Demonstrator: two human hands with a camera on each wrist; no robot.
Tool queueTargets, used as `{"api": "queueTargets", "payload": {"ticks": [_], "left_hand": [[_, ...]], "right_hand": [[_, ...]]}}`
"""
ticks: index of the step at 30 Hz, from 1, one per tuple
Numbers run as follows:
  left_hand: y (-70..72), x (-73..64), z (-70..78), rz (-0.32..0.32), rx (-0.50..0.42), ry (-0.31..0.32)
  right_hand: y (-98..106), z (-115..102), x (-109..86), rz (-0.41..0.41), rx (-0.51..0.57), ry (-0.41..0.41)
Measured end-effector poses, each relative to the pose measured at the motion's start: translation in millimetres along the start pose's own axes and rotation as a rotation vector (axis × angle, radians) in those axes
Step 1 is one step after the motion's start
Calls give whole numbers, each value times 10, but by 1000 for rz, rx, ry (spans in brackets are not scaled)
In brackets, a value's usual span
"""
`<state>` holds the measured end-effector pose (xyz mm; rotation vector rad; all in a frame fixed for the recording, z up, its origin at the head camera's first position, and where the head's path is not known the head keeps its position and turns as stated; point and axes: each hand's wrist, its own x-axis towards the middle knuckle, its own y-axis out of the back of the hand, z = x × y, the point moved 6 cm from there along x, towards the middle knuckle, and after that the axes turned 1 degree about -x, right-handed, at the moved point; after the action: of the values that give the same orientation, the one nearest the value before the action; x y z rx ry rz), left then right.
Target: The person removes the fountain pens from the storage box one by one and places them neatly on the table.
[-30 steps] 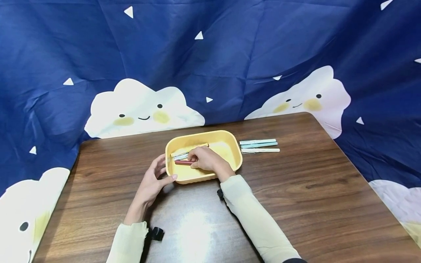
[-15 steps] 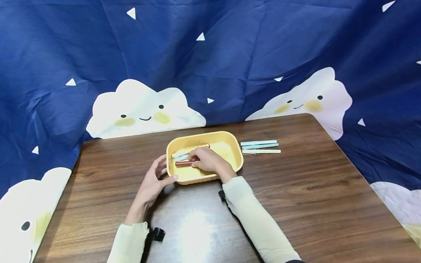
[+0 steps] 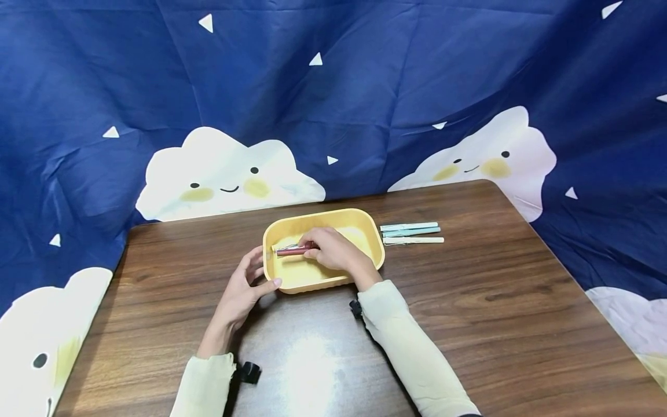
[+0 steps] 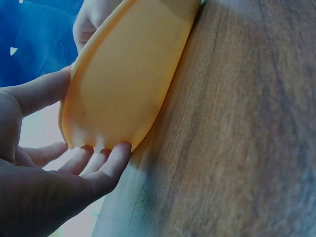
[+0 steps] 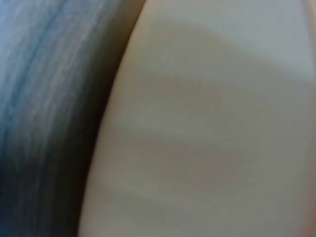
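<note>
A yellow box (image 3: 323, 284) sits on the table in the head view, low-walled and open on top. My left hand (image 3: 241, 289) holds its left end, the thumb on the front rim and the fingers against the end wall. In the left wrist view, fingertips (image 4: 118, 150) touch that yellow wall. Inside the box, my right hand (image 3: 333, 250) pinches a dark red pen (image 3: 292, 251) between thumb and fingers. A silvery pen (image 3: 283, 247) shows just behind it, mostly covered. The right wrist view has only a blurred pale box wall (image 5: 197, 133).
To the right of the box, two light blue pens (image 3: 411, 231) and a white pen (image 3: 414, 240) lie side by side on the brown wooden table (image 3: 469, 301). A blue cloth with clouds (image 3: 354, 87) hangs behind the table.
My right hand has shifted slightly right and away from me with the red pen, which now covers more of the silvery pen. My left hand stays at the box's end.
</note>
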<state>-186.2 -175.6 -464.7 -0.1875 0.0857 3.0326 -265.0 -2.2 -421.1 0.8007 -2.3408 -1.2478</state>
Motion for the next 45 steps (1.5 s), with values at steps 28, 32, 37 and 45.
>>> {"api": "queueTargets", "payload": {"ticks": [28,32,37,45], "left_hand": [[4,-12,-3,7,-8,0],[7,-11,-5,10,-7,3],[7,-8,-7,12,1,3],[6,-13,-9,11,8,-4]], "right_hand": [[357,-54,-230,90,-72,65],[425,-45,-266,95,-83,60],[500,-43,-306,104,-86,62],[567,-33,-368,127,-94,82]]}}
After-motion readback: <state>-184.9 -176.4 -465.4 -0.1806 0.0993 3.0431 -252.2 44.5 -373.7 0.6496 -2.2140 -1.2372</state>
